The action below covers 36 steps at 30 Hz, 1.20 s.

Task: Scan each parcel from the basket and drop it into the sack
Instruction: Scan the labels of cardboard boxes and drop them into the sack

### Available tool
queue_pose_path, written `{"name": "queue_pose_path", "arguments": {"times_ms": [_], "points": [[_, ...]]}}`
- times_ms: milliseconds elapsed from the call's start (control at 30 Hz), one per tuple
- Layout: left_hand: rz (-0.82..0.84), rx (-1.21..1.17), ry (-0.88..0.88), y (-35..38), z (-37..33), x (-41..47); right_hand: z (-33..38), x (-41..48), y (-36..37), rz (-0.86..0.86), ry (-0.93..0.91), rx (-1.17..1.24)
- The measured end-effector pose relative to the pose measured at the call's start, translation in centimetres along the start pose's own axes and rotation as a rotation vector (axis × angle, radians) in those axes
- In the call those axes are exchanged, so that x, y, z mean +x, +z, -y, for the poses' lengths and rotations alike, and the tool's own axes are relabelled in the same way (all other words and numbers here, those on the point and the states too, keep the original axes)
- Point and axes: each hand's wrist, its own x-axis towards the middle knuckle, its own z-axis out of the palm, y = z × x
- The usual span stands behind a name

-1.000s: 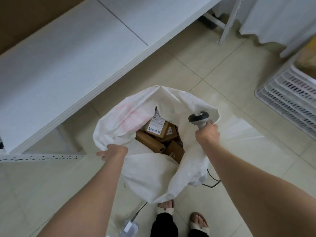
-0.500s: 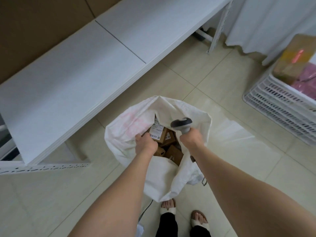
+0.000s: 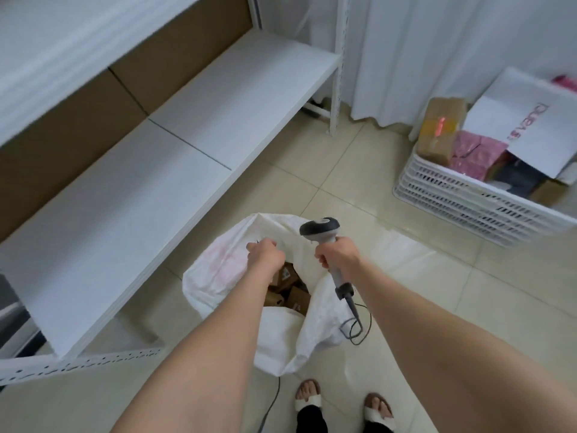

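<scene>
Item count: one sack, one basket, one scanner, two hands.

The sack stands open on the floor, directly in front of the person. At least three brown cartons show in its mouth. The left forearm covers the rest of the opening.

The left hand is over the sack mouth, against the sack's far wall, with its fingers curled under. Whether they pinch the cloth cannot be told.

The right hand is wrapped fully round the scanner grip, with the scanner head above the fist. A dark cable leaves the lower end of the grip and loops in front of the sack's right side.

The basket is white and slotted. It sits on the floor at the far right, well apart from the sack. Visible contents:
- one brown parcel with a red light mark on it
- one pink parcel
- one large flat white parcel with pink lettering, lying over the others

Further items beneath are partly hidden and cannot be counted.

A low white shelf with brown backing runs along the left. A white curtain hangs behind the basket. The floor is pale glossy tile. Two feet in white sandals show at the lower edge.
</scene>
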Motion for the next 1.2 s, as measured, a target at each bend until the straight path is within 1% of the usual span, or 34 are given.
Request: {"name": "queue_pose_path", "arguments": {"times_ms": [100,167,300,400,567,700,800,933,1000,1100,1200], "points": [[-0.041,-0.035,0.042,-1.4,-4.0,-3.3,1.1,-3.0,-3.4,0.035,-0.008,0.064],[-0.054,-0.026,0.102,-2.1,-7.0,-5.7,1.8,-5.1,-6.1,0.038,-0.051,0.146],[-0.083,-0.003,0.215,-2.7,-13.2,-11.3,2.9,-9.7,-11.9,0.0,-0.163,0.331],[-0.112,0.003,0.295,-2.5,-17.7,-15.3,3.1,-12.9,-16.8,-0.033,-0.21,0.411],[-0.111,-0.01,0.421,-0.4,-25.3,-21.3,2.5,-17.3,-25.9,-0.108,-0.21,0.587],[-0.109,-0.036,0.505,1.6,-31.2,-24.2,1.9,-18.8,-31.7,-0.141,-0.199,0.695],[-0.082,-0.042,0.559,3.6,-35.5,-24.7,1.8,-18.1,-35.6,-0.183,-0.222,0.752],[-0.042,-0.031,0.581,6.3,-41.1,-23.4,2.2,-15.0,-40.6,-0.2,-0.188,0.809],[-0.028,-0.033,0.575,7.4,-44.1,-21.6,3.0,-12.8,-43.5,-0.202,-0.156,0.796],[-0.016,-0.038,0.577,9.0,-49.0,-18.0,4.8,-8.8,-47.6,-0.152,-0.14,0.796],[-0.005,-0.01,0.562,10.3,-54.1,-14.1,7.0,-4.3,-51.6,-0.249,-0.116,0.864]]}}
